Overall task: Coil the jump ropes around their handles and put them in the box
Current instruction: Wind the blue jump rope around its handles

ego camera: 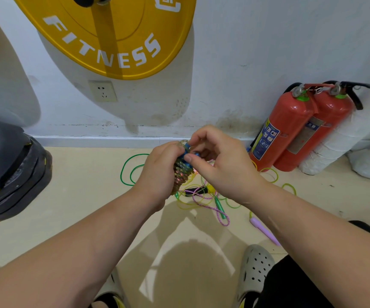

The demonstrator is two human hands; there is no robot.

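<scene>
My left hand (157,172) grips a jump rope bundle (182,172), its clear rope coiled tightly round blue handles. My right hand (221,165) pinches the blue handle tip at the top of that bundle with thumb and fingers. Below and behind my hands a tangle of loose ropes lies on the floor: a green rope (127,168), a yellow rope (268,174), a pink braided rope (212,206), a green handle (220,207) and a purple handle (264,230). No box is in view.
Two red fire extinguishers (290,130) lean against the white wall at the right, beside white wrapped rolls (335,147). A black stack of weight plates (8,174) sits at the left. A yellow fitness plate (113,36) hangs above. My grey shoe (255,270) is at the bottom.
</scene>
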